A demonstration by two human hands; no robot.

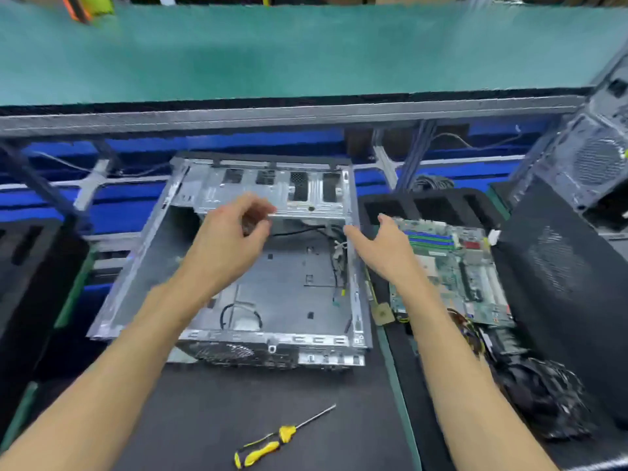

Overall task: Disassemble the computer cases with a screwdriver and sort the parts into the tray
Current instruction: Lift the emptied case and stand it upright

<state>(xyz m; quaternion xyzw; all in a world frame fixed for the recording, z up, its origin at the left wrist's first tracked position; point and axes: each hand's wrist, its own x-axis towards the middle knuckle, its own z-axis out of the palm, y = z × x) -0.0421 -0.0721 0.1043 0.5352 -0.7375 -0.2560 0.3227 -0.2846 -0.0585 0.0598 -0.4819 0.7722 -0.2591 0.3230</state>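
An open silver computer case (163, 253) lies on the black mat in front of me, its inside mostly bare apart from a few black cables. My left hand (231, 239) hovers over the case's far part, fingers loosely curled, holding nothing that I can make out. My right hand (380, 249) is spread open at the case's right wall, fingertips near the top edge. A yellow and black screwdriver (272, 443) lies on the mat near me, untouched. A green motherboard (455, 266) rests in the black foam tray (387, 205) to the right.
A black side panel (560, 283) leans at the right, with another computer tower (594, 158) behind it. A bundle of black cables (543, 402) lies near the motherboard. More black foam (30, 266) stands at the left. A green shelf (306, 52) spans the back.
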